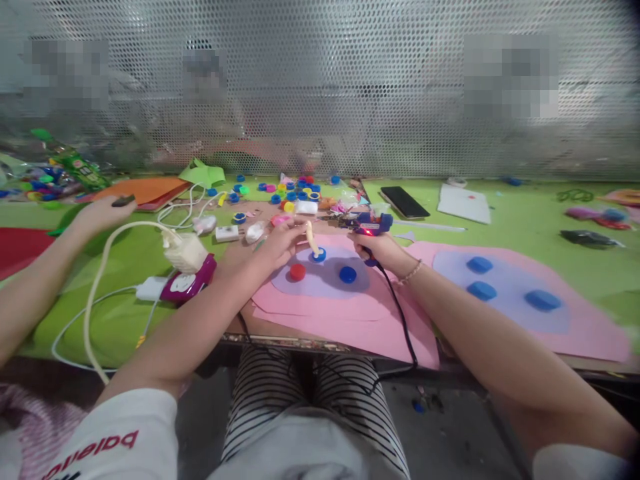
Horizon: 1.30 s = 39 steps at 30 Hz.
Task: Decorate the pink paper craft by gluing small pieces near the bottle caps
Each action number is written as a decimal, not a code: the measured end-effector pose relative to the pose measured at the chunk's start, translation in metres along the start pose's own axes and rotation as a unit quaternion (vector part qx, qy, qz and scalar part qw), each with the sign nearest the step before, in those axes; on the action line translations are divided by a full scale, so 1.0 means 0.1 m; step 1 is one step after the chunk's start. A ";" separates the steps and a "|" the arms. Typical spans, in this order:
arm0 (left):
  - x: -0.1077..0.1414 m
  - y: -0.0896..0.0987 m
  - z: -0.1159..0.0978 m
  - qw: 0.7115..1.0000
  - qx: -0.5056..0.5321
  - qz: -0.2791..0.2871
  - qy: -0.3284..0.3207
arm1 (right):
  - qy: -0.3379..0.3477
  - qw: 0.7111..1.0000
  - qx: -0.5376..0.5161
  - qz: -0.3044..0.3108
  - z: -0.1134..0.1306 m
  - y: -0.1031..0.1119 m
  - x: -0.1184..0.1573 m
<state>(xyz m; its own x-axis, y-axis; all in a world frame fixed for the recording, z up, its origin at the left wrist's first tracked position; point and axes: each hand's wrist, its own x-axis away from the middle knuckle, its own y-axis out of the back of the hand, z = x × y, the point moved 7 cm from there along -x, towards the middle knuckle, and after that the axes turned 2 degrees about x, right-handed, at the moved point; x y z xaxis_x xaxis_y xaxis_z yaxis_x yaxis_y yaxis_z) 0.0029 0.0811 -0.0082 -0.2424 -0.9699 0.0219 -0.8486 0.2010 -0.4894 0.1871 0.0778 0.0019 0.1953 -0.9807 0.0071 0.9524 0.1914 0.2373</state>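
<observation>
My left hand point(283, 245) pinches a cream-coloured, slightly curved stick point(311, 237). The stick's lower end meets a blue bottle cap point(321, 256) on a pale purple paper shape point(323, 283). In my right hand point(385, 252) is a blue hot glue gun point(374, 223) with a red light, its nozzle pointing left towards the stick. A red bottle cap point(297, 272) and a second blue bottle cap point(349, 275) lie on the same purple paper. Under that is a larger pink paper sheet point(280, 305).
Loose bottle caps point(303, 190) lie along the back, near a black phone point(405, 202). At right, another pink sheet point(595, 333) carries blue caps. A power strip point(193, 283) with cables sits left. A co-worker's hand point(107, 215) holds a small dark object. The glue gun's cord point(400, 310) hangs over the table edge.
</observation>
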 end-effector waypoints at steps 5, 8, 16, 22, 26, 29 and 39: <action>0.01 -0.02 -0.02 1.000 0.003 0.006 -0.005 | 0.018 1.000 -0.008 0.023 0.04 -0.03 0.02; 0.02 -0.03 -0.02 1.000 -0.004 0.007 -0.014 | 0.028 0.998 -0.024 0.044 0.06 -0.07 0.03; 0.01 -0.02 -0.02 0.998 -0.050 0.000 -0.030 | 0.055 0.992 -0.073 0.088 0.08 -0.13 0.06; 0.00 -0.02 -0.03 0.998 -0.046 0.020 -0.041 | 0.066 0.988 -0.084 0.108 0.08 -0.13 0.07; 0.00 -0.03 -0.04 0.998 -0.027 0.026 -0.042 | 0.047 0.993 -0.052 0.090 0.05 -0.11 0.05; 0.01 -0.03 -0.05 1.000 -0.001 0.011 -0.029 | 0.033 0.996 -0.033 0.077 0.04 -0.09 0.04; -0.01 0.06 -0.03 0.998 0.027 -0.051 -0.002 | 0.035 0.994 -0.016 0.107 0.07 -0.12 0.06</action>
<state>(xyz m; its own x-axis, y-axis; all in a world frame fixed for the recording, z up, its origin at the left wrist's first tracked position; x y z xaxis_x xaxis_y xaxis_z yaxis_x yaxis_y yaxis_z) -0.0036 0.0836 -0.0088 -0.1537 -0.9856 0.0710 -0.8421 0.0931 -0.5313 0.1752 0.0693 0.0057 0.4090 -0.9124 -0.0141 0.8941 0.3975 0.2064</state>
